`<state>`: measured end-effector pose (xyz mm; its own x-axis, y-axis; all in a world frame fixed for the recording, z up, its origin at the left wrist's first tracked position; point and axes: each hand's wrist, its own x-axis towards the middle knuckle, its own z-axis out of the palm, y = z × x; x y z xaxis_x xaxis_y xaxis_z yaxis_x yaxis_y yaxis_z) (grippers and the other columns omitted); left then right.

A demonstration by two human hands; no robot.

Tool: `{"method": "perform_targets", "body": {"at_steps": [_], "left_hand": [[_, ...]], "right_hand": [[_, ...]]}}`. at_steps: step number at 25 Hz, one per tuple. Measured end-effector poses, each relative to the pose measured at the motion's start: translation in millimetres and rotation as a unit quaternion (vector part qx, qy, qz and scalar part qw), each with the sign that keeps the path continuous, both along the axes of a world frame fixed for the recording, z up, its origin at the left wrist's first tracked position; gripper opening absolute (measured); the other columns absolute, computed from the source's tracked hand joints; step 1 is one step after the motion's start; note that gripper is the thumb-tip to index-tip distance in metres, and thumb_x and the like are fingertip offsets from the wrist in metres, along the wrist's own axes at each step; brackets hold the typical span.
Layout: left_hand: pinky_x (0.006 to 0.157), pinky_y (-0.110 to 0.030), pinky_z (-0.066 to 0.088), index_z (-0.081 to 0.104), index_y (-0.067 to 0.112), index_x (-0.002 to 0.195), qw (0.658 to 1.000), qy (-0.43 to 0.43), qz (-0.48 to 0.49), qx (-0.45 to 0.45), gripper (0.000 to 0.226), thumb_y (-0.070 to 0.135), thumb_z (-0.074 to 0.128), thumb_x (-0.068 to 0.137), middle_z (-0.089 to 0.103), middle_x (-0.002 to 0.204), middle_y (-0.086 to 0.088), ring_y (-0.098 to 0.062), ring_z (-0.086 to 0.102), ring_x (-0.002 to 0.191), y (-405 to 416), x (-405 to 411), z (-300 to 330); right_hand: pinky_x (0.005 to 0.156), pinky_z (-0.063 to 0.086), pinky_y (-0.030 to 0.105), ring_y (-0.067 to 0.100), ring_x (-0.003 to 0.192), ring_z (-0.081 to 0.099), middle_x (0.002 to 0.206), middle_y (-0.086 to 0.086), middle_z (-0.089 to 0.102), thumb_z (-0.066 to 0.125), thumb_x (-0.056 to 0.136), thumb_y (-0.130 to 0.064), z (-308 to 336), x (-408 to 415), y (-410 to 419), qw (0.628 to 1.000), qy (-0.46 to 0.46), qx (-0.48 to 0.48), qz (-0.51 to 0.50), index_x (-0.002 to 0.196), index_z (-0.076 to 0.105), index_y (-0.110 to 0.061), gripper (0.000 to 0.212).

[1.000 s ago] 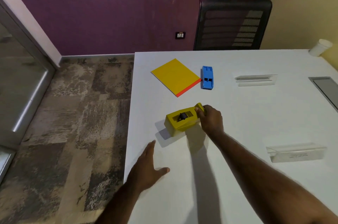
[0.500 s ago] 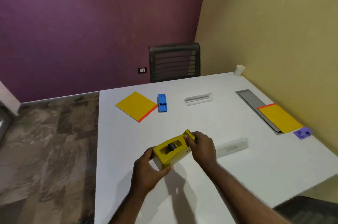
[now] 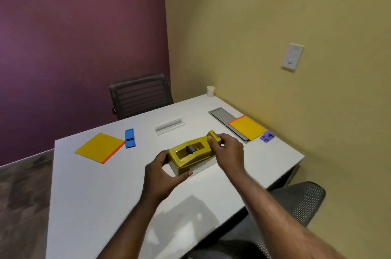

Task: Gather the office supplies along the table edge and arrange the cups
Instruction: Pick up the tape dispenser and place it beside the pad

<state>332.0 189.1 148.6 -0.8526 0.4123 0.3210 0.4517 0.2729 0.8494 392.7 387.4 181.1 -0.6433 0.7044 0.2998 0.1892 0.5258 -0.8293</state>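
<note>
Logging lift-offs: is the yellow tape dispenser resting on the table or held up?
Held up: both hands grip the tape dispenser, left hand at its near end, right hand at the cutter end.

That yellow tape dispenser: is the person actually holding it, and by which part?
Yes. The left hand grips the yellow tape dispenser at its near, blunt end, and the right hand pinches its far cutter end.

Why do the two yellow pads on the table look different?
The yellow pad near the blue stapler lies flat on the bare white table, its orange edge facing the person. The yellow pad by the wall rests partly on a grey tray, its orange edge facing away. Both are flat yellow rectangles with one orange edge.
</note>
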Motion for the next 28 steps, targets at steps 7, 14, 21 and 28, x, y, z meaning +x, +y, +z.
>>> {"method": "perform_targets", "body": {"at_steps": [7, 14, 21, 28], "left_hand": [[0.077, -0.004, 0.048, 0.060, 0.044, 0.106, 0.994, 0.035, -0.093, 0.041, 0.065, 0.055, 0.088, 0.049, 0.068, 0.101, 0.029, 0.006, 0.064, 0.097, 126.8, 95.9, 28.5], [0.082, -0.015, 0.044, 0.058, 0.035, 0.112, 0.981, 0.032, -0.192, 0.009, 0.070, 0.034, 0.094, 0.052, 0.065, 0.103, 0.023, 0.008, 0.058, 0.101, 249.9, 140.9, 34.0], [0.081, 0.001, 0.037, 0.055, 0.049, 0.104, 0.974, 0.014, -0.228, 0.000, 0.067, 0.040, 0.093, 0.050, 0.063, 0.105, 0.029, 0.016, 0.053, 0.103, 359.4, 149.3, 5.1], [0.079, 0.002, 0.037, 0.059, 0.044, 0.102, 0.979, -0.032, -0.202, -0.003, 0.063, 0.046, 0.090, 0.047, 0.065, 0.102, 0.032, 0.011, 0.057, 0.099, 458.7, 106.1, -41.3]], "right_hand": [[0.075, 0.050, 0.026, 0.011, 0.086, 0.065, 0.091, -0.004, 0.073, 0.071, 0.079, -0.049, 33.3, 137.3, 119.1, 0.995, 0.061, -0.031, -0.067, 0.105, 0.074, -0.019, 0.040], [0.074, 0.054, 0.025, 0.008, 0.082, 0.068, 0.090, -0.006, 0.074, 0.076, 0.078, -0.038, 32.6, 224.5, 214.9, 0.985, 0.082, -0.033, -0.150, 0.102, 0.075, -0.019, 0.031], [0.063, 0.040, 0.000, -0.010, 0.076, 0.061, 0.101, -0.003, 0.075, 0.077, 0.078, -0.033, 4.2, 244.6, 314.3, 0.981, 0.065, -0.054, -0.177, 0.109, 0.073, -0.017, 0.035], [0.065, 0.043, 0.003, 0.006, 0.084, 0.067, 0.103, 0.000, 0.074, 0.076, 0.080, -0.026, -37.5, 188.1, 420.7, 0.985, 0.032, -0.075, -0.152, 0.111, 0.072, -0.015, 0.033]]}}
